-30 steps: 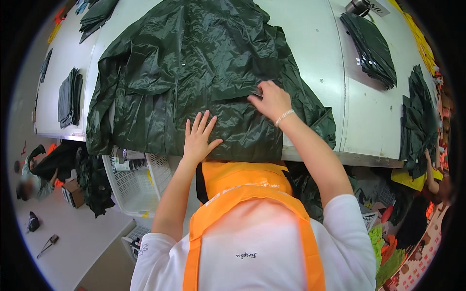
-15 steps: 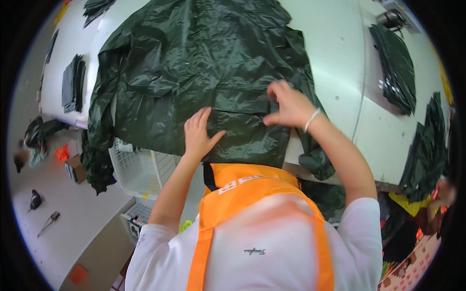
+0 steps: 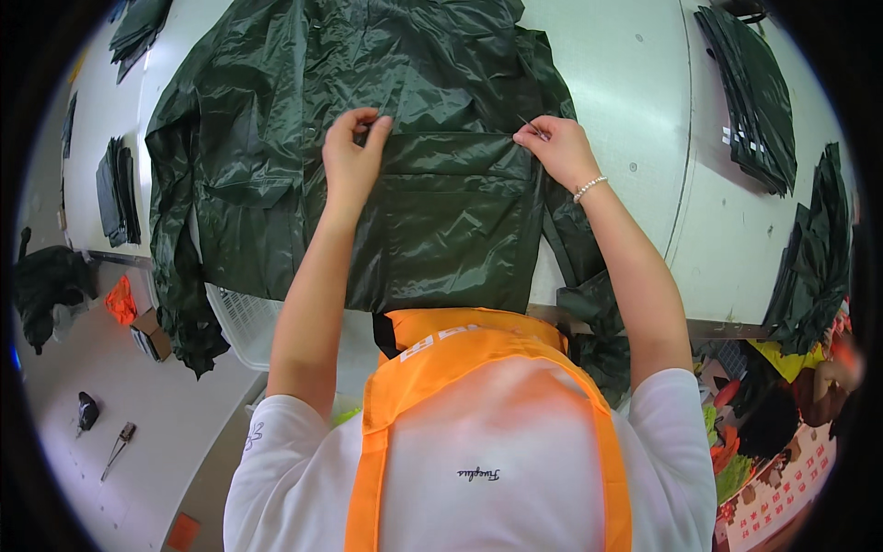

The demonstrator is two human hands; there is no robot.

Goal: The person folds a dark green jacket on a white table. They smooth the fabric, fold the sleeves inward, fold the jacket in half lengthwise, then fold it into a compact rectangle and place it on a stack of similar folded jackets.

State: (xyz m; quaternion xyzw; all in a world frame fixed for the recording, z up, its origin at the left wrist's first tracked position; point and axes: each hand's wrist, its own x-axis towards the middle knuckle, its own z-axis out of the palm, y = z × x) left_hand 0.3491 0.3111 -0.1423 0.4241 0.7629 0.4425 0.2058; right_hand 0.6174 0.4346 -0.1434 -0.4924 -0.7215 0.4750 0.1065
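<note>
A dark green, shiny jacket [image 3: 248, 138] lies spread over the pale table in front of me. My left hand [image 3: 354, 152] pinches the left end of the jacket's pocket flap [image 3: 441, 152], thumb against fingers. At the flap's right corner, my right hand [image 3: 556, 147] is closed, with its fingertips at the cloth. A thin, pointed metal tool [image 3: 527, 122] sticks out from those fingers; its exact kind is too small to make out. Turned up between both hands, the flap leaves the pocket front [image 3: 455, 225] showing below.
On the right of the table [image 3: 635, 92] lie a stack of folded dark green pieces [image 3: 754, 101] and a crumpled green pile [image 3: 814, 248]. Folded pieces [image 3: 118, 193] sit at left. A white basket [image 3: 248, 322] stands under the front edge. Scissors [image 3: 118, 446] lie at lower left.
Both hands have moved away from me, up to the pocket flap, and closed. The flap, lying down before, is now turned up. The thin tool shows in my right hand.
</note>
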